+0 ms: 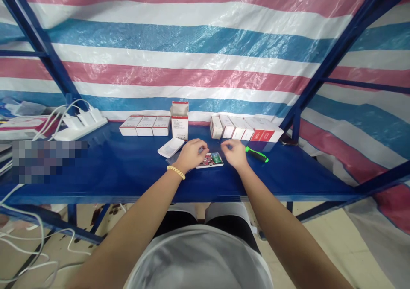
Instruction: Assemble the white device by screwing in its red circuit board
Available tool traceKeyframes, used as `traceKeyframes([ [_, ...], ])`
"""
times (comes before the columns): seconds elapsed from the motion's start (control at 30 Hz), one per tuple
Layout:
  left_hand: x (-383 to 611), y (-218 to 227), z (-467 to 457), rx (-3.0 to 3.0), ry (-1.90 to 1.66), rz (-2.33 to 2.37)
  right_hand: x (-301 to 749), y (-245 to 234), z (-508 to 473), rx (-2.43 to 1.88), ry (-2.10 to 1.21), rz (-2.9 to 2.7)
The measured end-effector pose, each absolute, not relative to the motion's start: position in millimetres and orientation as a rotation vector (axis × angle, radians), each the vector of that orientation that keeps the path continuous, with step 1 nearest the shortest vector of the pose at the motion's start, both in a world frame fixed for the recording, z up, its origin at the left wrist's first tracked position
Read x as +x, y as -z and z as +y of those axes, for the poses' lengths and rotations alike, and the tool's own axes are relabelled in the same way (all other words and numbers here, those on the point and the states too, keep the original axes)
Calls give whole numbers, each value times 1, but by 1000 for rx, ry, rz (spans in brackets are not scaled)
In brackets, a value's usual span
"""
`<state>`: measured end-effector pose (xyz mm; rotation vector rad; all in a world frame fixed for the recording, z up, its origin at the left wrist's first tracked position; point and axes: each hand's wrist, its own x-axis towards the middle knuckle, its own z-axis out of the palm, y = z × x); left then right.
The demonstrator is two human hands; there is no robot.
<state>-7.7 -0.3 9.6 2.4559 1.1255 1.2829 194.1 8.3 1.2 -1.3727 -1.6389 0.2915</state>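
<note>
An opened white device lies on the blue table, its red circuit board and a green part facing up. My left hand is at its left edge with thumb and fingers pinched; anything between them is too small to tell. Just right of the device, my right hand is held with curled fingers, and what it may pinch cannot be made out. A white plastic cover rests left of my left hand, partly overlapping a clear bag. Beyond my right hand lies a green and black screwdriver.
Three white boxes and an upright open box stand at the back left. A row of several boxes lines the back right. At the left are a power strip with plugs and cables. Blue frame posts flank the table.
</note>
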Motion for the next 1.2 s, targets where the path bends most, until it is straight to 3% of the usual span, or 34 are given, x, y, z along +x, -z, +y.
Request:
traceKeyframes([
  [0.13,-14,-11,2,2364,-1307,1262,209,-5,8,-1854,13,-1308],
  [0.4,-16,-13,5,2365,-1304,1310,238,8,24,-2295,-54,-1115],
  [0.63,-16,-12,6,2281,-1358,1349,244,9,23,-2022,-6,-1146],
  [0.87,-13,-10,10,1891,-1415,1269,226,6,18,-1427,-242,-1459],
  [1.2,-13,-4,11,2073,-1376,1103,213,13,15,-1370,-323,-1707],
])
